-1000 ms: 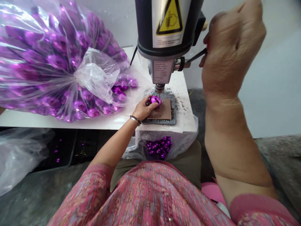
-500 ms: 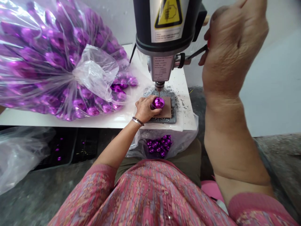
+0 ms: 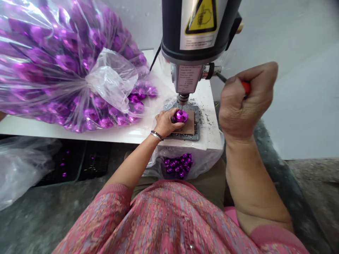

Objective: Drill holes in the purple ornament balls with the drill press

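Note:
My left hand [image 3: 167, 122] grips a shiny purple ball [image 3: 181, 115] from its left side, thumb in front. The ball rests on a brown board [image 3: 187, 124] laid over the grey base [image 3: 196, 133] of a drill press [image 3: 186, 76]. Straight above it, the thin drill bit [image 3: 182, 107] reaches down to the ball's top; whether it has gone in, I cannot tell. My right hand [image 3: 246, 100] is wrapped round the red-knobbed feed lever [image 3: 247, 88] at the press's right side.
A big clear bag [image 3: 111, 83] of purple balls covers the left of the white table [image 3: 127, 134]. More purple balls [image 3: 178, 165] lie in an open plastic bag at the table's front edge. Black crates [image 3: 70, 162] stand below left. Dark shavings [image 3: 208, 119] are scattered around the base.
My right hand has swung the feed lever downward, and the drill bit has come down onto the ball. My left hand still holds the ball in place. The view has shifted slightly.

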Demonstrator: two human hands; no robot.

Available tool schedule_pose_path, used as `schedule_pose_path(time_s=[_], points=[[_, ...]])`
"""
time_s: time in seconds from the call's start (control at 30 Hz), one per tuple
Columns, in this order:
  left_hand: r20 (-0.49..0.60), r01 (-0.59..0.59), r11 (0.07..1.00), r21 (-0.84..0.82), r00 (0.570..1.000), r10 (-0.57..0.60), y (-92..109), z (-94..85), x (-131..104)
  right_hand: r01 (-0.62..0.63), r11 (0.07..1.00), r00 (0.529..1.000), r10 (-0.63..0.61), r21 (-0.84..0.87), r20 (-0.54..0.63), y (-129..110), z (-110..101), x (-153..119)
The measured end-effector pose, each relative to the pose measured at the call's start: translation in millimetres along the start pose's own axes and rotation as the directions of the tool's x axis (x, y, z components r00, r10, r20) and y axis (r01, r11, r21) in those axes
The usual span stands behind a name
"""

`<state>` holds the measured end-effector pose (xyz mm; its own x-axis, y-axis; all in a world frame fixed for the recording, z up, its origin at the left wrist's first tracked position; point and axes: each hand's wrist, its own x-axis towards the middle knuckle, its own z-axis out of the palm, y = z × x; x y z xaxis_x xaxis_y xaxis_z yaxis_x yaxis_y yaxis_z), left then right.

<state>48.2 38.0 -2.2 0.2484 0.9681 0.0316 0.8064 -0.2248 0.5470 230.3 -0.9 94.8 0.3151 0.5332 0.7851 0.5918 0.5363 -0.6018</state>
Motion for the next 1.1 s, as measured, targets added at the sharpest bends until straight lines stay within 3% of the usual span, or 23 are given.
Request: schedule_pose_path(time_s=[0.23, 0.67, 0.73, 0.83, 0.9, 1.0, 1.1], points=[[-0.007, 0.016, 0.999, -0.037, 1.000, -0.016, 0.2, 0.9, -1.4, 0.074, 0.995, 0.990, -0.081, -0.063, -0.114, 14.4, 8.1, -17.1], [-0.023, -0.007, 0.994, -0.106, 1.000, 0.005, -2.4, 2.9, -1.6, 0.152, 0.988, 0.983, -0.150, 0.011, -0.103, 37.8, 13.0, -39.6], [-0.015, -0.034, 0.989, -0.143, 0.999, 0.033, -3.7, 3.7, 0.3, 0.155, 0.988, 0.981, -0.152, 0.012, -0.121, 33.2, 11.6, -28.3], [-0.001, -0.065, 0.979, -0.193, 0.998, 0.066, -6.0, 6.8, 3.1, 0.095, 0.995, 0.987, -0.094, 0.006, -0.131, 15.7, 11.3, 14.3], [-0.002, -0.081, 0.974, -0.213, 0.997, 0.082, -9.3, 10.1, 2.4, -0.116, 0.993, 0.993, 0.117, 0.021, -0.024, 2.4, 14.3, 50.6], [-0.009, -0.202, 0.951, -0.235, 0.979, 0.205, -19.3, 10.0, -4.3, -0.297, 0.954, 0.955, 0.296, 0.051, 0.031, -9.6, 21.7, 90.9], [-0.015, -0.328, 0.925, -0.193, 0.943, 0.332, -33.0, -9.0, -10.1, -0.310, 0.946, 0.950, 0.307, 0.093, 0.051, -9.2, 26.5, 101.2]])
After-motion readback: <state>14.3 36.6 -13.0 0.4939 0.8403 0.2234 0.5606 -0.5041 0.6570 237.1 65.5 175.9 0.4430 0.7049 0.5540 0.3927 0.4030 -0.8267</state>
